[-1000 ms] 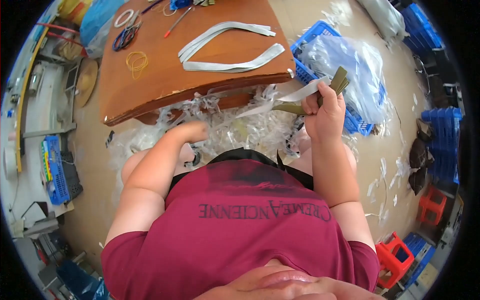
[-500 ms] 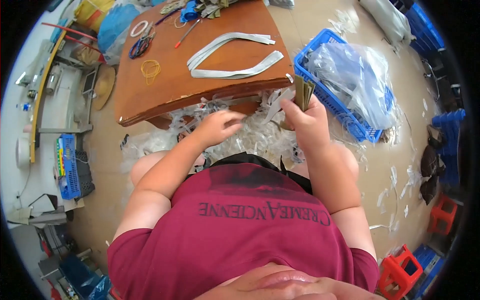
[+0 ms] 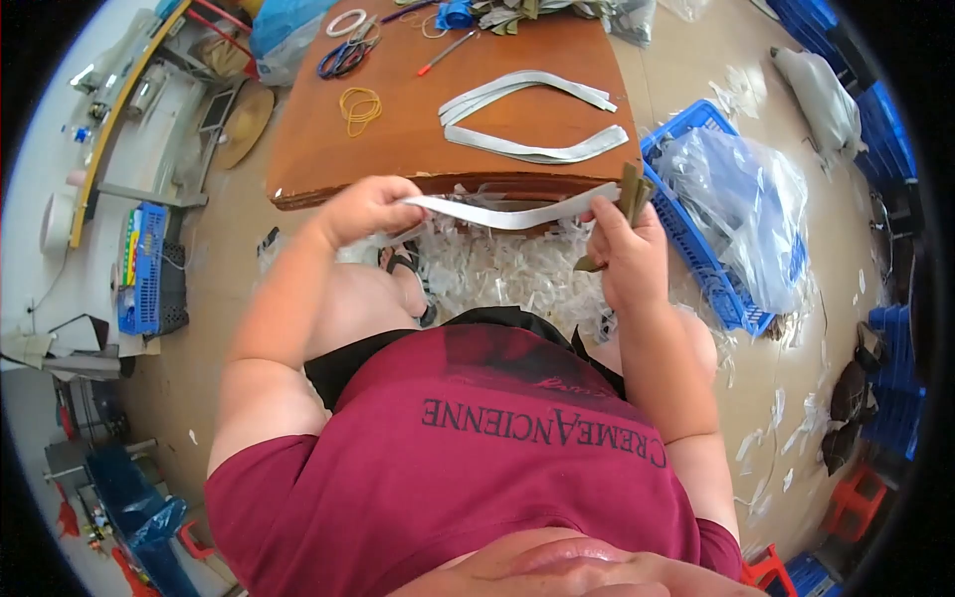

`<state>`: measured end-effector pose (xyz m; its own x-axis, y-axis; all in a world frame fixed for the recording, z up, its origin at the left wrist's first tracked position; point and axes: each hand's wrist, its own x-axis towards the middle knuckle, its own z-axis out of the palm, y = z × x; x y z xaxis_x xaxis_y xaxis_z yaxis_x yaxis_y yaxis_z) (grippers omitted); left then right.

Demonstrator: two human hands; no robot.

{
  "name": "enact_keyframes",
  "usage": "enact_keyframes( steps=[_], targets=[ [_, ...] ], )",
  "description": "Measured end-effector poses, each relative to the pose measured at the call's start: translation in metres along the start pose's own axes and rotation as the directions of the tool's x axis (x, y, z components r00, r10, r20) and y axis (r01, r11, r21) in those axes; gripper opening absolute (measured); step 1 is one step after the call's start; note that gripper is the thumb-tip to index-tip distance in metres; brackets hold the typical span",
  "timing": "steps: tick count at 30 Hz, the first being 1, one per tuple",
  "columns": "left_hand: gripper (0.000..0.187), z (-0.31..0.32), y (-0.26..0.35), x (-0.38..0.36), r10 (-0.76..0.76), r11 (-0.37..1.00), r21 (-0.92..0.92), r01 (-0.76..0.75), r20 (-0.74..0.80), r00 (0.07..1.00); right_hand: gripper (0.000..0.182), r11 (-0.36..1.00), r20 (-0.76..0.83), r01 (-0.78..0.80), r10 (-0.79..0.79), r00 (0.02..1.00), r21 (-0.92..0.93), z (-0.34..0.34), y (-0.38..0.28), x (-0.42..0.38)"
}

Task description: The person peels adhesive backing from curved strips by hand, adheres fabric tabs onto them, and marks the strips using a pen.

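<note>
My left hand (image 3: 368,211) pinches one end of a white strip (image 3: 497,216), which looks like ribbon or tape. The strip sags slightly between my two hands, just in front of the table's near edge. My right hand (image 3: 634,254) grips its other end with thumb and finger, together with a bundle of folded olive-green strips (image 3: 632,189) standing up from the fist. A tail of olive strip sticks out below that hand. Two bunches of white strips (image 3: 537,146) lie curved on the brown table (image 3: 398,149) beyond.
Scissors (image 3: 343,62), a yellow rubber band loop (image 3: 360,109) and a red-tipped pen (image 3: 446,53) lie on the table. A blue basket (image 3: 701,254) with plastic bags stands to the right. White scraps (image 3: 507,274) pile up under the table. Shelving lines the left side.
My left hand has moved left and now holds the white strip's end. The strip, earlier a short piece at my right hand, is stretched between both hands. The view has shifted.
</note>
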<state>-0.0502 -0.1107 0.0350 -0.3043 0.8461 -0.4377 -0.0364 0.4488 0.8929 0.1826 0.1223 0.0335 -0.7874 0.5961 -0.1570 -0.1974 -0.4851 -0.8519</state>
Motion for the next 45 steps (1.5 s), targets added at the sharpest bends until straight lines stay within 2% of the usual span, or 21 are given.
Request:
enact_keyframes(
  steps=[3,5,6,9,10,13,16,19,20,23,26,29,30,31,33,35,38,41,42,45],
  targets=[
    [0.035,-0.057,-0.012,-0.024,0.037,0.999,-0.033,-0.041,-0.098,0.994,0.010,0.987,0.070,-0.115,0.124,0.990,-0.115,0.027,0.025,0.015],
    [0.034,-0.081,-0.002,-0.036,-0.020,0.994,-0.111,0.002,-0.159,0.987,0.011,0.981,0.145,-0.187,0.193,0.970,-0.054,0.045,0.046,0.029],
    [0.031,-0.104,-0.016,-0.029,0.054,0.994,0.110,-0.026,-0.265,0.963,0.011,0.974,0.182,-0.223,0.224,0.958,-0.025,0.050,0.055,0.036],
    [0.027,-0.150,-0.018,-0.027,0.084,0.892,0.441,0.096,-0.371,0.925,0.014,0.957,0.185,-0.289,0.283,0.941,0.005,0.063,0.069,0.055],
    [0.025,-0.159,-0.015,-0.027,-0.025,0.868,0.436,0.237,-0.437,0.899,0.017,0.950,0.185,-0.313,0.305,0.934,0.014,0.062,0.072,0.059],
    [0.027,-0.192,-0.029,-0.021,-0.053,0.722,0.588,0.366,-0.480,0.876,0.018,0.939,0.153,-0.344,0.340,0.928,0.000,0.056,0.077,0.061],
    [0.030,-0.217,-0.046,-0.011,-0.046,0.707,0.557,0.435,-0.578,0.815,0.017,0.934,0.149,-0.357,0.353,0.924,-0.003,0.046,0.072,0.056],
    [0.031,-0.228,-0.054,-0.007,-0.055,0.679,0.575,0.457,-0.581,0.812,0.016,0.927,0.132,-0.373,0.374,0.918,-0.032,0.038,0.068,0.051],
    [0.031,-0.235,-0.060,-0.003,-0.076,0.629,0.600,0.494,-0.585,0.807,0.016,0.927,0.133,-0.372,0.375,0.918,-0.044,0.036,0.068,0.049],
    [0.036,-0.204,-0.046,-0.009,0.187,0.425,0.678,0.600,-0.714,0.675,0.015,0.924,0.134,-0.375,0.381,0.915,-0.071,0.031,0.066,0.047],
    [0.034,-0.192,-0.052,-0.011,0.479,0.290,0.743,0.603,-0.658,0.581,0.015,0.923,0.141,-0.378,0.384,0.913,-0.067,0.028,0.061,0.042],
    [0.028,-0.181,-0.072,0.004,0.716,0.320,0.817,0.480,-0.540,0.442,0.017,0.928,0.160,-0.373,0.371,0.915,-0.021,0.027,0.052,0.040],
    [0.022,-0.157,-0.067,0.007,0.714,0.353,0.824,0.443,-0.543,0.442,0.018,0.930,0.165,-0.368,0.362,0.917,0.001,0.027,0.048,0.038],
    [0.022,-0.136,-0.061,0.007,0.687,0.375,0.848,0.375,-0.526,0.502,0.020,0.931,0.168,-0.364,0.355,0.920,0.024,0.026,0.045,0.036],
    [0.024,-0.090,-0.052,0.008,0.512,0.455,0.814,0.363,-0.572,0.641,0.029,0.928,0.226,-0.361,0.333,0.915,0.092,0.021,0.042,0.035],
    [0.026,-0.076,-0.066,0.017,0.600,0.435,0.826,0.358,-0.563,0.569,0.035,0.900,0.305,-0.382,0.311,0.900,0.210,0.017,0.040,0.034],
    [0.028,-0.074,-0.059,0.016,0.506,0.471,0.789,0.394,-0.608,0.612,0.040,0.891,0.316,-0.406,0.333,0.888,0.202,0.017,0.036,0.029],
    [0.029,-0.061,-0.040,0.012,0.595,0.425,0.802,0.419,-0.597,0.538,0.041,0.879,0.372,-0.413,0.311,0.875,0.237,0.015,0.033,0.022],
    [0.029,-0.050,-0.027,0.012,0.589,0.396,0.807,0.437,-0.589,0.554,0.041,0.878,0.387,-0.407,0.294,0.874,0.253,0.013,0.032,0.020],
    [0.026,0.016,0.025,0.011,0.554,0.652,0.757,-0.034,-0.446,0.703,0.043,0.871,0.453,-0.400,0.245,0.857,0.286,0.012,0.027,0.014]
  ],
)
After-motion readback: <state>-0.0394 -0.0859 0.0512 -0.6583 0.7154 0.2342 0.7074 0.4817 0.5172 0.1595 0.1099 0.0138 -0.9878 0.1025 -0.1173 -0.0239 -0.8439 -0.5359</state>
